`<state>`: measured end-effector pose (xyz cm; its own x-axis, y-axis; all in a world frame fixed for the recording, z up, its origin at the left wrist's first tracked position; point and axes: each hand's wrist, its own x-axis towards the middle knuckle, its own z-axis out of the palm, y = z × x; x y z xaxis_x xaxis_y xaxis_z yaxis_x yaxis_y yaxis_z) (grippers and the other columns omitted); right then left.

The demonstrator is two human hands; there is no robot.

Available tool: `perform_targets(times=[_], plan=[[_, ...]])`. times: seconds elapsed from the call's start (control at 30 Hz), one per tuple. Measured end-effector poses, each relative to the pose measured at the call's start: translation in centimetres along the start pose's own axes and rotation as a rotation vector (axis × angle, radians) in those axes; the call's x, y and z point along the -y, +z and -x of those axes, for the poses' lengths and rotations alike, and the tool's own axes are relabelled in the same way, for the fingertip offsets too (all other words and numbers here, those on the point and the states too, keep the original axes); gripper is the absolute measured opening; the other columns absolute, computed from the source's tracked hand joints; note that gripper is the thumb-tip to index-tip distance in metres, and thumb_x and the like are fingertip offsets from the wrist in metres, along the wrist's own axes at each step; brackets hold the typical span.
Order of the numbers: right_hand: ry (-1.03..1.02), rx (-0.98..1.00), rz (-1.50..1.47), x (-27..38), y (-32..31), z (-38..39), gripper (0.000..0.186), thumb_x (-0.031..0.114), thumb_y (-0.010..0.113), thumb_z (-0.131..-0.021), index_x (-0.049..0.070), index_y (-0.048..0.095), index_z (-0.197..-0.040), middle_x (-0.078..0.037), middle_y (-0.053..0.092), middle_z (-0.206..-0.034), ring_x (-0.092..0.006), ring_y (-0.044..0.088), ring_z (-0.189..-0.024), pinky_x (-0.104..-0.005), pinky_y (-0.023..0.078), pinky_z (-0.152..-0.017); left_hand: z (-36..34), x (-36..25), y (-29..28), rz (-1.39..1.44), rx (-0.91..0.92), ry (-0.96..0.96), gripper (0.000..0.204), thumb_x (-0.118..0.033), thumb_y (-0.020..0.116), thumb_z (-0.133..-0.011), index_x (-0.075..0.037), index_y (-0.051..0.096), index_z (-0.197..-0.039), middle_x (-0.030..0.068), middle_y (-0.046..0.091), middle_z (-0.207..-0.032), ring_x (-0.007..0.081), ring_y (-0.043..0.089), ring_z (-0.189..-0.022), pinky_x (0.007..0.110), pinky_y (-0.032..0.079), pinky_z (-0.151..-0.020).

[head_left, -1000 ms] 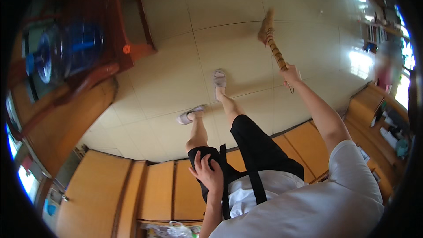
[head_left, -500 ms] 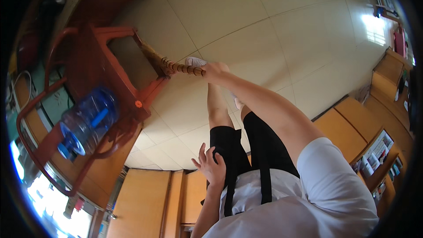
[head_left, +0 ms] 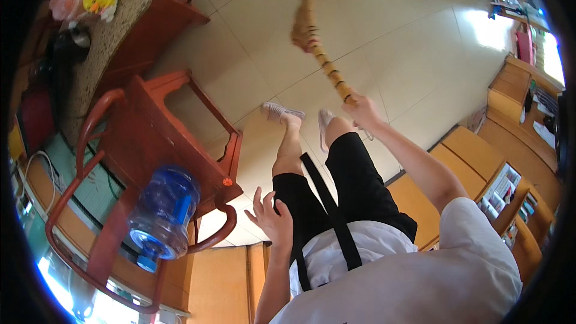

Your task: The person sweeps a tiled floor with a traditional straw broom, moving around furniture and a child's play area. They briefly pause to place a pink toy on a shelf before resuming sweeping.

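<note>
My right hand point(head_left: 362, 111) is wrapped round the handle end of a straw broom point(head_left: 329, 71), out in front of my legs. Dark bands ring its pale yellow handle. The brownish bristle end points away from me over the tiles and is a little blurred. Over my lap, my left hand point(head_left: 272, 221) hangs with fingers apart and nothing in it. Nearest to that hand is a reddish wooden armchair point(head_left: 144, 126) on my left, with a clear blue water jug point(head_left: 165, 210) lying on its seat.
Beige floor tiles point(head_left: 396, 30) stretch ahead of my feet. At the far left stands a speckled-top table point(head_left: 117, 36) with a yellow duck figure point(head_left: 98, 0) on it. Wooden cabinets point(head_left: 465, 159) and open shelves line the right side.
The broom has swung from beside the chair's leg to the right and forward, away from the chair. My view has shifted, and the jug and chair show lower and more to the right.
</note>
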<state>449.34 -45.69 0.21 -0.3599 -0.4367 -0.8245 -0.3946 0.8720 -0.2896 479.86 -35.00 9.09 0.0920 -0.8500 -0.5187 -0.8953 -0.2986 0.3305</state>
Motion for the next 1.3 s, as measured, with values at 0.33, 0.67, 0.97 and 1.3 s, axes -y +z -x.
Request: perform_targets(times=[0.33,0.67,0.97,1.3], plan=[[-0.441,0.338,0.448,14.1,12.0,-10.1,0.03,0.028,0.052,-0.081,0.021,0.059,-0.11,-0.007,0.066,-0.086,-0.0247,0.063,-0.081,-0.0377,0.05,-0.07,-4.4,-5.0,-1.1,-0.047,0.075,0.099,0.024,-0.012,0.054,-0.079,-0.01,0.056,-0.102,0.0103,0.044,-0.129,0.0291,0.04,-0.121,0.059,0.011,-0.104],[-0.203,0.256,0.257,7.2,-13.4,-21.8,0.036,0.037,0.057,-0.076,0.025,0.061,-0.11,-0.003,0.063,-0.076,-0.0162,0.06,-0.055,-0.0285,0.05,-0.051,-8.2,-17.9,0.8,-0.154,0.228,0.1,0.023,-0.016,0.055,-0.078,-0.01,0.058,-0.1,0.0095,0.044,-0.129,0.0287,0.041,-0.12,0.059,0.009,-0.105],[0.149,-0.209,0.06,-8.7,-35.7,-21.6,0.04,0.025,0.055,-0.081,0.02,0.051,-0.121,-0.011,0.062,-0.073,-0.0277,0.061,-0.062,-0.0392,0.049,-0.056,-16.9,-39.6,1.7,-0.198,0.292,0.36,0.023,-0.016,0.054,-0.081,-0.011,0.057,-0.103,0.0082,0.045,-0.13,0.0275,0.04,-0.122,0.056,0.014,-0.105],[-0.03,0.003,0.153,-7.6,-36.1,-18.4,0.041,0.02,0.053,-0.081,0.017,0.049,-0.122,-0.014,0.063,-0.081,-0.031,0.061,-0.074,-0.0428,0.047,-0.061,-22.0,-47.5,1.1,-0.365,0.352,0.575,0.024,-0.015,0.057,-0.077,-0.012,0.058,-0.101,0.0076,0.045,-0.129,0.0283,0.043,-0.119,0.061,0.013,-0.103]])
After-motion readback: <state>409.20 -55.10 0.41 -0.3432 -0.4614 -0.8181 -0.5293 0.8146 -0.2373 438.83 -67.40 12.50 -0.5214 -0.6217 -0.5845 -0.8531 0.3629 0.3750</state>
